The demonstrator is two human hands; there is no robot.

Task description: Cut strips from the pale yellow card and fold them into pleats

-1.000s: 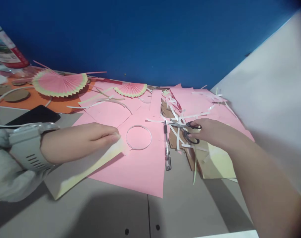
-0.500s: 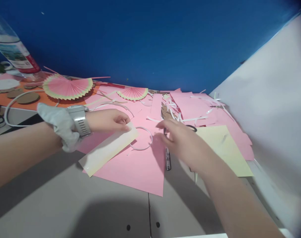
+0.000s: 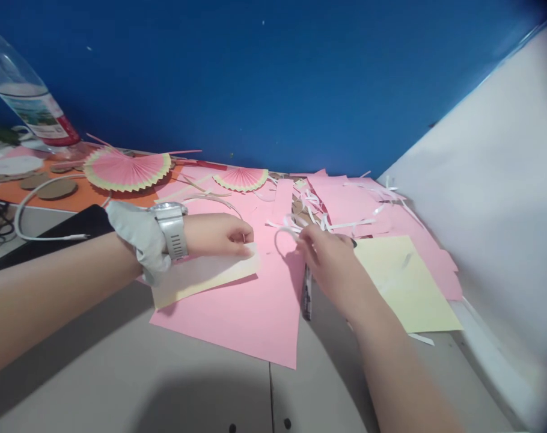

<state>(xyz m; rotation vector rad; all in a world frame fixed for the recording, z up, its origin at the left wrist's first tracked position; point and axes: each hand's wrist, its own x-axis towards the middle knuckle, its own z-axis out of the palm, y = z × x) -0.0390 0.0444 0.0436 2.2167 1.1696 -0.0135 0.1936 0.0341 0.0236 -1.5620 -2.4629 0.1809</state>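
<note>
My left hand (image 3: 226, 234), with a watch and a grey cloth band at the wrist, pinches the upper right end of a pale yellow paper strip (image 3: 201, 273). The strip lies slanted over a large pink sheet (image 3: 255, 313). Over the sheet's right edge, my right hand (image 3: 325, 258) is closed on a thin white curled strip (image 3: 282, 237), which loops out to the left of its fingertips. A pen (image 3: 307, 294) lies just under that hand, partly hidden.
Two pleated pink fans, a large one (image 3: 127, 171) and a smaller one (image 3: 241, 179), lie at the back. A bottle (image 3: 39, 111) stands far left near a white cable (image 3: 18, 210). White paper scraps, pink sheets and a yellow sheet (image 3: 406, 282) lie right.
My right hand has closed on the white loop and lifted it off the pink sheet. My left hand has moved slightly right and down, turning the yellow strip flatter.
</note>
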